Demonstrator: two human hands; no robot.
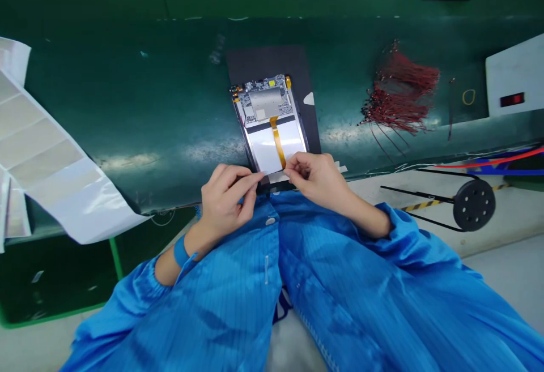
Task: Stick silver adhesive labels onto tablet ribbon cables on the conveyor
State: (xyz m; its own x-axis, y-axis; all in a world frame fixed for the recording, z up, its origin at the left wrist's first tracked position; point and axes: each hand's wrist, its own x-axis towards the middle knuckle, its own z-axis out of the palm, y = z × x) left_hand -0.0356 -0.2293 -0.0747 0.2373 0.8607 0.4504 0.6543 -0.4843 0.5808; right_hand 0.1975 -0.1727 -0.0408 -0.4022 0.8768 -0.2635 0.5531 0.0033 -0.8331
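Note:
An opened tablet (pixel 272 125) lies on a dark mat (pixel 272 60) on the green bench, circuit board at its far end, an orange flex cable (pixel 278 145) running down over a white panel. My left hand (pixel 225 196) pinches the near left edge of a small pale strip (pixel 276 178) at the tablet's near end. My right hand (pixel 314 176) pinches the strip's right edge, fingers closed. Both arms wear blue sleeves, with a blue band on the left wrist.
A long ribbon of white labels (pixel 51 162) hangs over the bench's left side. A bundle of red wires (pixel 399 97) lies right of the mat. A white box with a red switch (pixel 512 83) stands far right. A black round disc (pixel 474 205) sits below the bench edge.

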